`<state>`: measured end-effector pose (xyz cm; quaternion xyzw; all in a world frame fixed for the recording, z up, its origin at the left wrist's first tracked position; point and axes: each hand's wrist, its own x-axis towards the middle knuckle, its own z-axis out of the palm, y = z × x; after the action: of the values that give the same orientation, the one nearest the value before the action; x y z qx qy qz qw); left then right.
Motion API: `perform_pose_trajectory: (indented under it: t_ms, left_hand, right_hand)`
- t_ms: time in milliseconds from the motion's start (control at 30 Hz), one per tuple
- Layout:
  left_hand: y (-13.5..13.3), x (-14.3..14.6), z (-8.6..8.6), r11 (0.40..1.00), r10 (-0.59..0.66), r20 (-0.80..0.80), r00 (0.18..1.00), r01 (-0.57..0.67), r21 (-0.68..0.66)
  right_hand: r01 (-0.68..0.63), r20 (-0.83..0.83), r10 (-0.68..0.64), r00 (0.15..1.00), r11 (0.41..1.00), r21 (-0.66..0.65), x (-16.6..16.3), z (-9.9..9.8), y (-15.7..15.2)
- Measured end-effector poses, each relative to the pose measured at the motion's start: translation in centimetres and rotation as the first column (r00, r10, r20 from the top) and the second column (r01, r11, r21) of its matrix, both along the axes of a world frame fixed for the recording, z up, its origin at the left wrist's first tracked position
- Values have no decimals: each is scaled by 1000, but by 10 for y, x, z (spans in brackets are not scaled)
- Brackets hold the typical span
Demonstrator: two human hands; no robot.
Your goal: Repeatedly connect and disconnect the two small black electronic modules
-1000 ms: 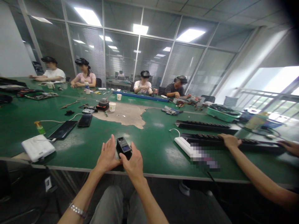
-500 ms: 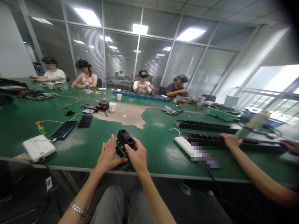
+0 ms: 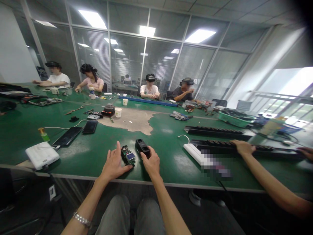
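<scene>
A small green circuit board with a blue screen [image 3: 128, 155] lies on the green table [image 3: 93, 147] close to its near edge. My left hand [image 3: 114, 164] rests flat beside the board, fingers spread, thumb touching its near side. My right hand [image 3: 151, 160] grips a black plastic cover [image 3: 142, 146] that stands on the table just right of the board.
A co-worker's hand [image 3: 241, 147] at the right rests on a black keyboard [image 3: 244, 148]; a white power strip [image 3: 195, 151] lies near it. A white box [image 3: 42, 154], two dark phones [image 3: 67, 135] and a paper cup [image 3: 118, 112] are on the left. Several people sit across the table.
My right hand lifted the black cover off the device, baring the green board, and moved it to the right down onto the table. My left hand stayed put.
</scene>
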<state>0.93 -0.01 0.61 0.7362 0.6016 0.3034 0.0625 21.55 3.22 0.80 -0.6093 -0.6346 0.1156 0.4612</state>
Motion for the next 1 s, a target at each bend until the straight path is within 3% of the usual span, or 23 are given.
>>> perform_pose_trajectory:
  t_ms: [167, 467, 767, 867, 1000]
  left_hand:
    - [1, -2, -3, 1000, -11, 23, 1000, 12, -18]
    - [0, -3, -1, 1000, -1, 38, 999, 1, -12]
    - [-1, -1, 1, 1000, 11, 48, 999, -10, -18]
    - [0, -2, 0, 1000, 3, 56, 998, -2, -20]
    - [1, -4, -3, 1000, -1, 60, 998, 2, -8]
  right_hand:
    - [19, 107, -22, 994, 1000, 23, -3, -6, -1]
    - [-7, 146, 0, 989, 999, 50, -1, -11, -3]
    - [22, 195, -30, 980, 999, 45, -4, -5, -14]
    - [19, 129, -24, 991, 999, 38, -3, -2, -15]
    - [-38, -103, 40, 994, 999, 17, -6, 8, -16]
